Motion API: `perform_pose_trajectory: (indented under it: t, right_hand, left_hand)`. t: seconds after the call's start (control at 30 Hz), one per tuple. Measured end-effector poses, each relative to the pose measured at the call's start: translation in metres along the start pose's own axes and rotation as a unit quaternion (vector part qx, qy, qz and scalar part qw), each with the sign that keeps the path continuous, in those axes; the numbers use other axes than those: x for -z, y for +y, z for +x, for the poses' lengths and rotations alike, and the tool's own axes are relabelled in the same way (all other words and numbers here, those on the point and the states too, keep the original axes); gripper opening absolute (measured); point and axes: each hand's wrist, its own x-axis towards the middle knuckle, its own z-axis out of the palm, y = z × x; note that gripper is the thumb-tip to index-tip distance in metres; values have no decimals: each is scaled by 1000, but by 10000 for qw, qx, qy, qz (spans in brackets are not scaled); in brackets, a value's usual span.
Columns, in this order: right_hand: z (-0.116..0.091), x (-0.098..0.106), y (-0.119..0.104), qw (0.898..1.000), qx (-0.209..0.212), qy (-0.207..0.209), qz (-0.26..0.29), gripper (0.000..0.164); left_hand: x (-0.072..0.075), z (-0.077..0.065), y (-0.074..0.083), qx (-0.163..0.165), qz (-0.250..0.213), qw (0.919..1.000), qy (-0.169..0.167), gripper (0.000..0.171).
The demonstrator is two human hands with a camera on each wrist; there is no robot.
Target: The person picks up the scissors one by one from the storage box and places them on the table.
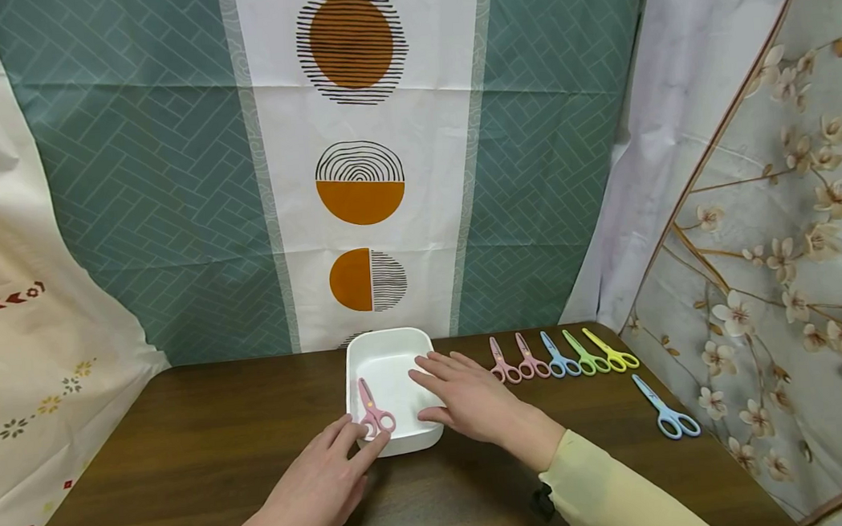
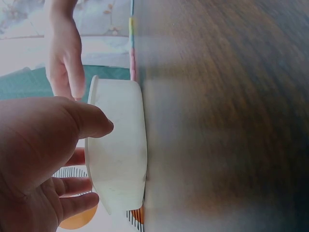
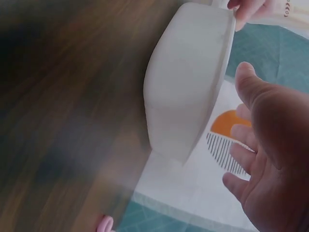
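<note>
A white plastic tray (image 1: 396, 445) with raised walls stands on the table. One pair of pink scissors (image 1: 367, 399) lies inside it, at the left, handles toward me. My left hand (image 1: 325, 470) grips the tray's near left corner. Its thumb lies against the near wall in the left wrist view, while the fingers are round the left side. Over the tray's right rim, my right hand (image 1: 473, 396) is spread with nothing held. In the right wrist view its fingers (image 3: 244, 159) stand apart from the tray wall.
Right of the tray, several scissors lie in a row at the back: two pink pairs (image 1: 532, 366), one blue (image 1: 561, 363), one green (image 1: 589, 361), one yellow (image 1: 618, 359). Another blue pair (image 1: 669, 417) lies nearer, toward the right table edge. Patterned cloths (image 1: 364, 162) hang behind and beside the brown table (image 1: 187, 462).
</note>
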Motion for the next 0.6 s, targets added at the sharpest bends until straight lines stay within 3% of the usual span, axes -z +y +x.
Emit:
perform_pose_trajectory:
  t: [0.2, 0.47, 0.6]
  right_hand:
    - [14, -4, -8, 9998, 50, -142, -97, 65]
    - [25, -12, -14, 9986, 107, -496, -172, 65]
    - [30, -16, -17, 9977, 174, -657, 38, 65]
  left_hand:
    - [0, 0, -1, -119, 86, 9996, 235, 69]
    - [1, 1, -1, -151, 120, 9995, 263, 68]
    - [1, -1, 0, -143, 112, 9994, 289, 70]
